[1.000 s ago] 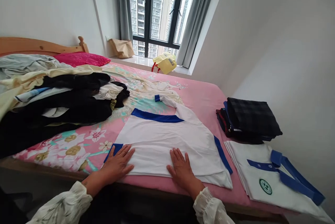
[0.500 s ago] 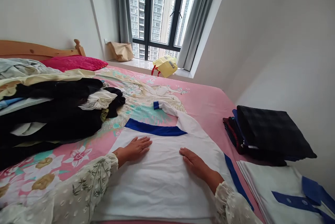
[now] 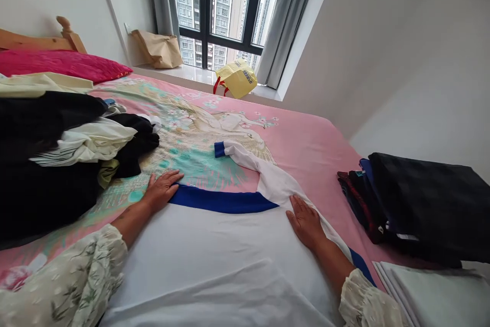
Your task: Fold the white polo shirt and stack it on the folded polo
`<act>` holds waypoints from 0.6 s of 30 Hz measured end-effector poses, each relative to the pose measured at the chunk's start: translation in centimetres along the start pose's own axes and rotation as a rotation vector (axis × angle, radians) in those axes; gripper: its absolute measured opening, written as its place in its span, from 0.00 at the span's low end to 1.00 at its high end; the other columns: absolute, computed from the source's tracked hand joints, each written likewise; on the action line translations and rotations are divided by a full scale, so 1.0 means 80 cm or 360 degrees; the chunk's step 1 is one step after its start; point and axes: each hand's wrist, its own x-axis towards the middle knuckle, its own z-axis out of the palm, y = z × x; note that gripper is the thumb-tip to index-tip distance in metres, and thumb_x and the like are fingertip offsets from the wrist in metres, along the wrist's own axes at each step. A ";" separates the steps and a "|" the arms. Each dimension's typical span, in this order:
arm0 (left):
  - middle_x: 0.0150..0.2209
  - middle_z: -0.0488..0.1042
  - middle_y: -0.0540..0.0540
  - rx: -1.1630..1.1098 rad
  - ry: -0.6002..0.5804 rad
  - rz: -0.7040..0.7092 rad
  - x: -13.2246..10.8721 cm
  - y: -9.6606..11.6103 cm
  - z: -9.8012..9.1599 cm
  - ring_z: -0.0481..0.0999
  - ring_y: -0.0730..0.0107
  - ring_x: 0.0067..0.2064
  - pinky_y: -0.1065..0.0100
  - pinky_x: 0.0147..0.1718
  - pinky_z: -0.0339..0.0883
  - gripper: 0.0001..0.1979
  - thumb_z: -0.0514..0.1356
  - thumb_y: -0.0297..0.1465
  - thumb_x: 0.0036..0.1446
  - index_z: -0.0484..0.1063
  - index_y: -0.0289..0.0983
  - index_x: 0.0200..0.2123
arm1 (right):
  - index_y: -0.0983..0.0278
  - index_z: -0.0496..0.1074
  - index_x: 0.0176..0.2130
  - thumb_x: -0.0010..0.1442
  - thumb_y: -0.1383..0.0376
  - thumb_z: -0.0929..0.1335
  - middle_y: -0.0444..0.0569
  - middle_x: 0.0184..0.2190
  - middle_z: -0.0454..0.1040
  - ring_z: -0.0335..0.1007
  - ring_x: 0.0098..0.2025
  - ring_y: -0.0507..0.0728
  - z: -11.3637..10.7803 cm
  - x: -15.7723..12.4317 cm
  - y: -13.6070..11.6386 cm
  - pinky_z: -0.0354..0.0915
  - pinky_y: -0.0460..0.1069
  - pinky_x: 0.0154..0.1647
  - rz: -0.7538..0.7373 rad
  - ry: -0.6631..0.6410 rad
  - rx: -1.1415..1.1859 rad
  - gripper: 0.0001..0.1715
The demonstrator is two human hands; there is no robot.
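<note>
A white garment with blue trim [image 3: 225, 253] lies spread on the bed in front of me. Its blue band [image 3: 225, 200] runs across the far edge, and one white sleeve [image 3: 245, 157] with a blue cuff is folded over at the upper right. My left hand [image 3: 161, 192] rests flat at the left end of the blue band, fingers stretched out. Flat on the cloth near the base of the sleeve lies my right hand [image 3: 306, 221], its fingers extended. Neither hand grips anything. The garment's near edge is out of view.
A heap of loose clothes [image 3: 76, 164] lies on the left. Folded dark clothes [image 3: 432, 204] and folded white clothes [image 3: 440, 291] are stacked at right. A red pillow [image 3: 65, 64] is near the headboard; a yellow bag [image 3: 237, 78] and a paper bag [image 3: 158, 50] are by the window.
My hands have moved apart and farther up the garment, the left to the end of the blue band, the right toward the sleeve. The camera view has shifted slightly.
</note>
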 end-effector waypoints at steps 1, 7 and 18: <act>0.58 0.69 0.45 -0.0055 0.0056 0.0031 0.001 -0.005 0.002 0.62 0.56 0.62 0.45 0.63 0.40 0.23 0.47 0.33 0.57 0.71 0.44 0.53 | 0.62 0.54 0.65 0.66 0.54 0.53 0.51 0.66 0.55 0.51 0.65 0.60 -0.006 0.008 0.000 0.52 0.60 0.62 0.0010 0.0031 0.0017 0.32; 0.44 0.75 0.45 -0.0176 0.0214 0.0125 -0.008 -0.011 0.004 0.70 0.56 0.51 0.50 0.61 0.49 0.22 0.50 0.28 0.46 0.77 0.42 0.43 | 0.63 0.73 0.44 0.60 0.54 0.61 0.53 0.45 0.74 0.69 0.49 0.62 -0.065 0.111 -0.038 0.62 0.57 0.53 -0.0100 0.0352 0.0313 0.20; 0.45 0.73 0.45 -0.0129 0.0140 0.0044 -0.021 -0.002 0.004 0.68 0.57 0.52 0.45 0.64 0.36 0.20 0.51 0.27 0.50 0.76 0.42 0.45 | 0.68 0.73 0.42 0.47 0.56 0.71 0.60 0.44 0.74 0.67 0.51 0.65 -0.041 0.291 -0.195 0.61 0.56 0.52 0.0040 0.0046 0.0915 0.26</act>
